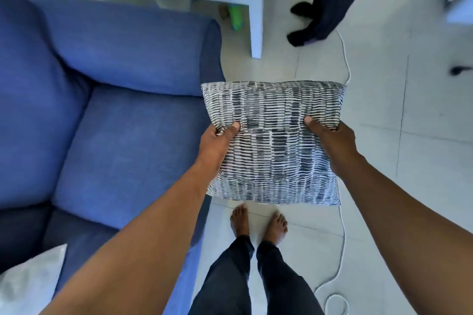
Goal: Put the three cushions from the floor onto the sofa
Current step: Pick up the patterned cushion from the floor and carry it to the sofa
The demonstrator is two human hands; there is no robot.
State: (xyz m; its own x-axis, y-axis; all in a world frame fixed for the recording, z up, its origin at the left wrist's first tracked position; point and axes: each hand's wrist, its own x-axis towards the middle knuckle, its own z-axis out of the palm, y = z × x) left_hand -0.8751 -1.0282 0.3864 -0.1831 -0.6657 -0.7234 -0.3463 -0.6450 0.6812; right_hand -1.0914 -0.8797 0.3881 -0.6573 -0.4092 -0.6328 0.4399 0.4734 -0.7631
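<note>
I hold a grey-and-white striped cushion [273,143] in the air over the floor, just right of the blue sofa [115,135]. My left hand [217,146] grips its left edge and my right hand [332,140] grips its right edge, thumbs on top. A pale grey cushion [28,281] lies on the sofa at the bottom left corner of the view, only partly visible. No other cushion shows.
A white side table [256,7] stands beyond the sofa arm, with a green object [235,16] under it. Another person's dark-trousered legs [322,2] stand at the top right. A white cable [343,212] runs along the tiled floor beside my bare feet [258,222].
</note>
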